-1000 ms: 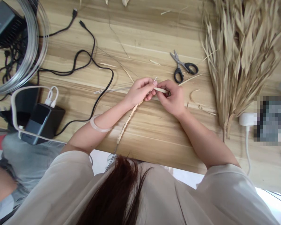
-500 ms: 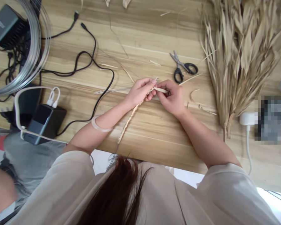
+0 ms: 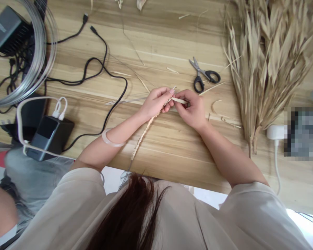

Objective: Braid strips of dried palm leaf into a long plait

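"Hardly anything has moved since the earlier frame, has it?"

"Very little. Slightly more of the woven cord (image 3: 146, 128) shows beside the thumb of the left hand (image 3: 156, 101)."

"Where does the cord lie?"

"Its upper end is in that hand; the rest runs toward seven o'clock, ending in thin wire (image 3: 130, 165) at the near edge of the surface (image 3: 177, 149)."

"And the fingers?"

"Left ones are closed round the cord. Those of the right hand (image 3: 193, 107) pinch a flat pale strip (image 3: 179, 100), which meets the cord from about three o'clock."

"What else is around?"

"Scissors (image 3: 199, 71), blades slightly parted, at one o'clock from the right hand. Dried leaves (image 3: 266, 69) spread at two o'clock, and a clear coil (image 3: 40, 52) sits toward ten."
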### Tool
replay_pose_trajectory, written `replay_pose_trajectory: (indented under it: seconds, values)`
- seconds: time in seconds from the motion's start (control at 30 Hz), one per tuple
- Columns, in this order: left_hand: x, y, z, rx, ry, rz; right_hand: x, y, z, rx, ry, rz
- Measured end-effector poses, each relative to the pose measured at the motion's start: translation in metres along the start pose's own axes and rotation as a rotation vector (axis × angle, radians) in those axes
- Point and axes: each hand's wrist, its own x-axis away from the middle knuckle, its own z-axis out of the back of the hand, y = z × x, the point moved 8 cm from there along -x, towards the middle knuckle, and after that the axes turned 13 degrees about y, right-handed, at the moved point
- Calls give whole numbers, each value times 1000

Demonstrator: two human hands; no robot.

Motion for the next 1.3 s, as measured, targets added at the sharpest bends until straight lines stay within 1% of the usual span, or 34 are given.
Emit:
replay_pose_trajectory:
  seconds: [0.3,0.6,0.97,1.3]
  values:
    - [0,0,0,-15,-2,-8,0,1,-1,-11,-11,-23]
    - [-1,0,0,-21,-9,-21,0,2,-1,1,3,1]
    - [0,-1,1,-29,25,17,1,3,-1,-8,-11,-28]
    - [0,0,1,-44,7,-10,0,3,-1,-5,-3,-13]
